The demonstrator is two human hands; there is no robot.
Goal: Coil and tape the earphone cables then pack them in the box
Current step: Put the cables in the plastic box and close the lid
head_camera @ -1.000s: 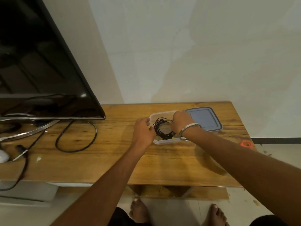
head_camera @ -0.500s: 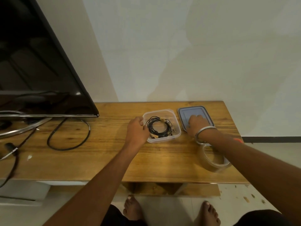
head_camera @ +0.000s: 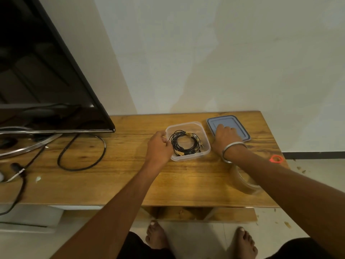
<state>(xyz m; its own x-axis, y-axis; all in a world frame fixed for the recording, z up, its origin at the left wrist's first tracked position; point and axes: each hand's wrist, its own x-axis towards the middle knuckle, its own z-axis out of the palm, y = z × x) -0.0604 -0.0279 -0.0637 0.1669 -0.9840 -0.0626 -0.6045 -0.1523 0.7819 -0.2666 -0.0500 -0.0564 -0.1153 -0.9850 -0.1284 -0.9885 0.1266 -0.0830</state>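
From the head camera: my right hand point(head_camera: 225, 136) has left the box point(head_camera: 187, 141) and now lies on the grey lid point(head_camera: 228, 128) just beside it, fingers laid forward across the lid's top — I cannot tell whether they have curled under an edge yet. My left hand point(head_camera: 158, 146) still grips the box's left rim, steadying it on the wooden table point(head_camera: 121, 174). The coiled earphone cables point(head_camera: 184, 143) sit inside the box, loops held in a neat ring. The tape roll point(head_camera: 244, 181) rests near the front edge, partly under my right forearm. Packing looks done to me — closing the box is what remains.
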